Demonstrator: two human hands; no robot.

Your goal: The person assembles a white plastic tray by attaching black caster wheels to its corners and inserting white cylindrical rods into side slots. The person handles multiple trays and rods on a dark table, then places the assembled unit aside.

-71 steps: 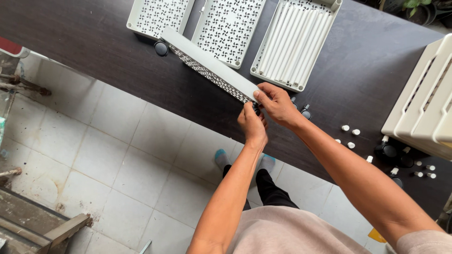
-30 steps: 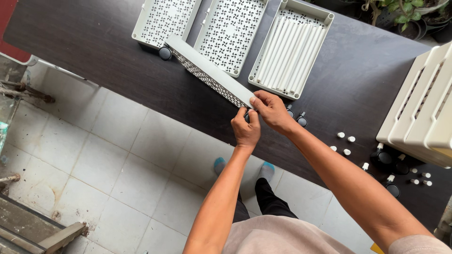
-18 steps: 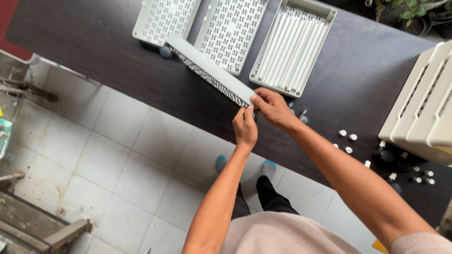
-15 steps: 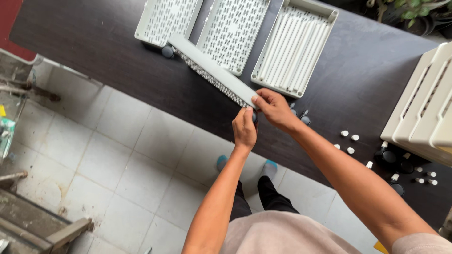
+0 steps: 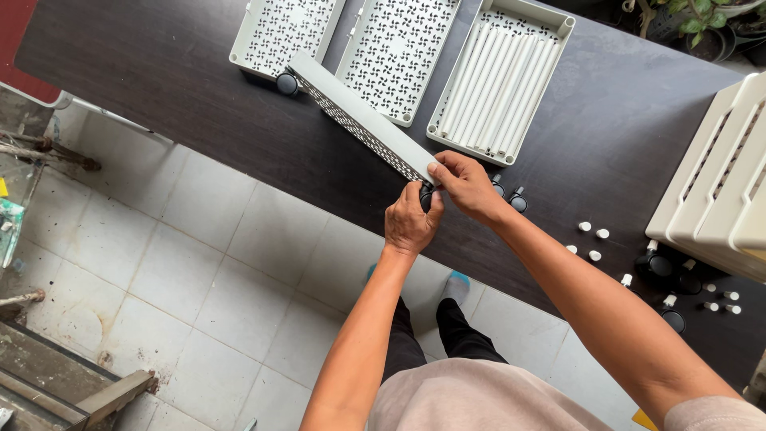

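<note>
Gripping the near end of a perforated grey tray [image 5: 359, 120] standing on edge at the worktop's [image 5: 159, 72] front edge: right hand [image 5: 467, 185]. Left hand [image 5: 409, 223] clenched around a black caster [image 5: 425, 195] beneath it.

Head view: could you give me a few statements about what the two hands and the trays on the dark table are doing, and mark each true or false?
1. The right hand grips the near end of a perforated grey tray stood on its edge. True.
2. The left hand rests flat on the table, away from that tray. False: it is closed around a small black part at the tray's near corner.
3. One open tray holds long white rods. True.
4. The floor under the table is wooden. False: it is pale tiles.
5. Small white caps lie on the table to the person's right. True.
</note>
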